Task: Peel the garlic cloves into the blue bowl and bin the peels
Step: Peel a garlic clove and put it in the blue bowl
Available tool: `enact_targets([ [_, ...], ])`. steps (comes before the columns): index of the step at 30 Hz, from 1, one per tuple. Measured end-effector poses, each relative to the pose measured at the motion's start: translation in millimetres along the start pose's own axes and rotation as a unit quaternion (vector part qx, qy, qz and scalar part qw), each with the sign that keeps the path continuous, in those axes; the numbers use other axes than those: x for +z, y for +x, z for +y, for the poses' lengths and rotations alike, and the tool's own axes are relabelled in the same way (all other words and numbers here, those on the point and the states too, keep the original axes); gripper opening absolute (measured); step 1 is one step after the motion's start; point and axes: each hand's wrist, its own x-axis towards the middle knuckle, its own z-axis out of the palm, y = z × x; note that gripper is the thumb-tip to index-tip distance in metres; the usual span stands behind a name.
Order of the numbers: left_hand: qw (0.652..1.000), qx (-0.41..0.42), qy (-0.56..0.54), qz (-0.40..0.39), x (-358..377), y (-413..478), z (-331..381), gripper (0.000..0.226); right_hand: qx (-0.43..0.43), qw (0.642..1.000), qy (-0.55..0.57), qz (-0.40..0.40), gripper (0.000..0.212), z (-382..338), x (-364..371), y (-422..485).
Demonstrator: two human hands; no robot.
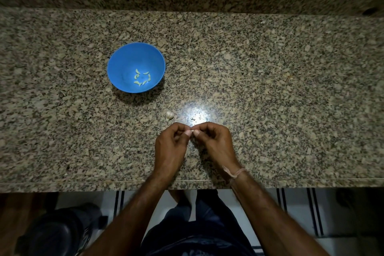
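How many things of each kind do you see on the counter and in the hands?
Blue bowl: 1
Peeled cloves in it: 6
Unpeeled garlic piece: 1
Clove pinched between left hand and right hand: 1
Total: 9

Pale pink thread band (235, 172) on right wrist, dark blue trousers (212, 218)

A speckled granite table (270, 89) carries an upright blue bowl (124, 62) left of centre. Nearer the front edge, apart from the bowl, lies a pale garlic (169, 114), with a small dark fleck (193, 119) near it.
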Motion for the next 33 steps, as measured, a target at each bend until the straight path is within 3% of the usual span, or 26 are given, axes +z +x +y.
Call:
enact_targets([
  [7, 1.000, 0.016, 0.019, 0.007, -4.6, 2.4, -3.4, 0.006, -0.005, 1.000, -0.001, -0.017, 0.006, -2.2, -1.0, 1.1],
  [15, 0.991, 0.053, 0.119, 0.025, -5.8, 3.0, 1.0, 0.006, -0.055, 0.995, -0.053, -0.064, 0.009, -5.6, -2.1, 1.7],
  [19, 0.981, 0.086, 0.169, 0.034, -4.8, 2.6, 0.5, 0.007, -0.073, 0.993, -0.073, -0.052, 0.008, -6.4, -0.8, 2.3],
  [33, 0.978, 0.089, 0.182, 0.042, -4.0, -0.6, 2.1, 0.009, -0.095, 0.991, -0.091, -0.031, 0.011, -4.3, 0.5, -2.5],
])
